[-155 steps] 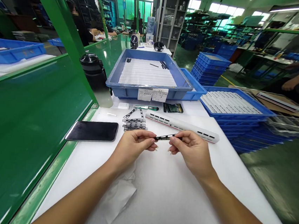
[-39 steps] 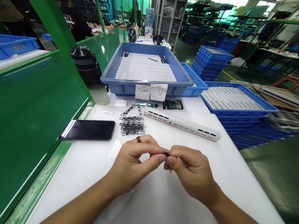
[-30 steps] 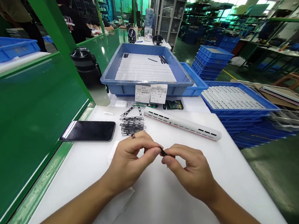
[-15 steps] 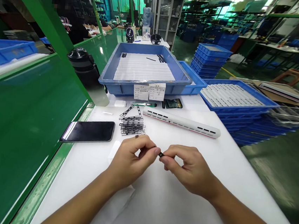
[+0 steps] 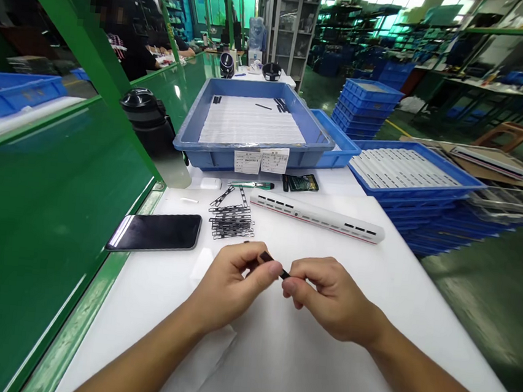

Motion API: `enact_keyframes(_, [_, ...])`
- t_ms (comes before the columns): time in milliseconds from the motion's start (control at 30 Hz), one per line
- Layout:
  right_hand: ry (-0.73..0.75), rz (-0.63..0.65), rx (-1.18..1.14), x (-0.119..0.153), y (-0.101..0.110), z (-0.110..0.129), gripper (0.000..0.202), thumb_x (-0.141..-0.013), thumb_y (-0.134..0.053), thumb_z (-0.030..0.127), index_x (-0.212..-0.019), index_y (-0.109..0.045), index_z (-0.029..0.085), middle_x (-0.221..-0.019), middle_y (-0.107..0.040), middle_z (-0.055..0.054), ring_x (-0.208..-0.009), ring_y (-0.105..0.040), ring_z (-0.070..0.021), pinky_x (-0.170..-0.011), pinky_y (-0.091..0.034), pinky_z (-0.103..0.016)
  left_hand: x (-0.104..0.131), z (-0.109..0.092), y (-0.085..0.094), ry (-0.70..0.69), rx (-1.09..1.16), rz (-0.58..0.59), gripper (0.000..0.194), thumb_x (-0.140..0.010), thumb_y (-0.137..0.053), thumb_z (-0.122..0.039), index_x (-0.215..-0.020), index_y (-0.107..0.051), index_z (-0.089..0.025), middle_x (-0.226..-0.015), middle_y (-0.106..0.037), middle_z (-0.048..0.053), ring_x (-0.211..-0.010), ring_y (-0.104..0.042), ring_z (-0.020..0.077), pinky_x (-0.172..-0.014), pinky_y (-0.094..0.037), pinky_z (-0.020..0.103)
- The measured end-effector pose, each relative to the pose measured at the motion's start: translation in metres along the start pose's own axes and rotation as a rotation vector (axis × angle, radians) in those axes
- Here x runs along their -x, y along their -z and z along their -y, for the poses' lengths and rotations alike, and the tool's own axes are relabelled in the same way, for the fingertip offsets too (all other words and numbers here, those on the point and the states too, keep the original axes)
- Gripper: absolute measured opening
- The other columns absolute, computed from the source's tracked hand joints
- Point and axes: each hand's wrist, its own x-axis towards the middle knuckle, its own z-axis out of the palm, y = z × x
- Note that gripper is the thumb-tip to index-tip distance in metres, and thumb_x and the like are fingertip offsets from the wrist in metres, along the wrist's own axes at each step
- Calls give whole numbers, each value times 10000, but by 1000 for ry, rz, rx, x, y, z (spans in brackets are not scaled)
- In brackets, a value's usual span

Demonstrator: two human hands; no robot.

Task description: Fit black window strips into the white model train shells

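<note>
Between my two hands is a thin black strip, pinched at both sides above the white worktop. My left hand closes thumb and forefinger on its left part, and a dark end shows above the thumb. My right hand grips the other part, which its fingers mostly hide. Just beyond my left hand lies a pile of black slotted frames. Behind my hands rests a long white train-like shell with dark window slots and a red line.
At left lies a phone. A dark bottle stands by the green post. Farther back are a blue bin of white strips, a green cutter and a small black-green packet. Stacked blue trays stand right. A person sits beyond.
More of the black strip now shows above my left thumb and between my hands. Both hands have shifted only slightly; the things on the worktop stay put.
</note>
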Motion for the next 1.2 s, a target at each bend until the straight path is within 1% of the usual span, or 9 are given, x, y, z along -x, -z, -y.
enact_keyframes(100, [-41, 18, -46, 0, -1, 0, 336, -955, -581, 307, -653, -612, 164, -583, -606, 15, -536, -511, -86, -541, -408, -215, 0, -1, -1, -4, -42, 84, 347, -980, -535, -352, -700, -609, -160, -670, -580, 1, -640, -507, 124, -615, -372, 271])
enact_keyframes(167, [-74, 54, -88, 1, 0, -2, 335, -967, -554, 327, -690, -642, 159, -596, -615, 7, -548, -523, -94, -548, -416, -220, -1, 0, 1, -13, -48, 78, 347, -981, -534, -350, -699, -604, -161, -661, -560, -5, -635, -493, 121, -613, -364, 271])
enact_keyframes(333, [-89, 105, -120, 1, 4, -5, 398, -1011, -457, 336, -720, -653, 148, -615, -595, 0, -574, -535, -93, -569, -423, -215, -1, 6, 9, -22, 16, -68, 382, -978, -547, -393, -669, -561, -169, -639, -463, -26, -606, -386, 107, -578, -293, 275])
enact_keyframes(500, [-70, 56, -123, 1, 1, -5, 363, -995, -486, 310, -693, -616, 157, -602, -571, 11, -549, -493, -87, -538, -406, -207, -3, 12, 5, 29, 134, -117, 392, -963, -556, -450, -686, -559, -173, -625, -422, -34, -578, -368, 105, -544, -277, 272])
enact_keyframes(633, [-31, 6, -119, 2, -2, -4, 354, -992, -488, 296, -688, -606, 158, -593, -564, 9, -549, -490, -90, -537, -406, -210, -2, 9, 0, 72, 103, -40, 412, -937, -579, -478, -664, -578, -168, -613, -445, -27, -562, -375, 104, -540, -298, 270])
enact_keyframes(900, [-61, 50, -225, 1, -5, -7, 369, -1010, -470, 377, -769, -636, 153, -693, -614, -16, -646, -549, -109, -615, -443, -232, -3, 5, 1, 38, 116, 86, 401, -969, -544, -406, -647, -540, -168, -642, -496, -16, -612, -426, 109, -593, -335, 263])
enact_keyframes(1033, [-115, 38, -201, 1, -7, -6, 325, -980, -515, 321, -709, -595, 161, -629, -570, 2, -590, -496, -102, -567, -421, -228, -3, 6, -4, 78, 133, 152, 406, -965, -541, -423, -648, -542, -171, -643, -481, -11, -629, -449, 122, -604, -349, 269])
enact_keyframes(1100, [-136, 48, -232, 2, -7, -6, 324, -973, -524, 326, -705, -599, 160, -607, -562, 6, -568, -485, -99, -539, -413, -221, -2, 7, -5, 90, 139, 150, 425, -968, -521, -444, -640, -532, -174, -637, -460, -13, -616, -426, 121, -593, -335, 273])
enact_keyframes(1200, [-137, 73, -256, 2, -4, -6, 337, -972, -537, 353, -716, -624, 152, -597, -584, 0, -547, -495, -95, -523, -406, -217, 0, 10, -4, 69, 99, 49, 490, -981, -469, -475, -587, -468, -184, -593, -412, -23, -577, -364, 117, -575, -298, 285])
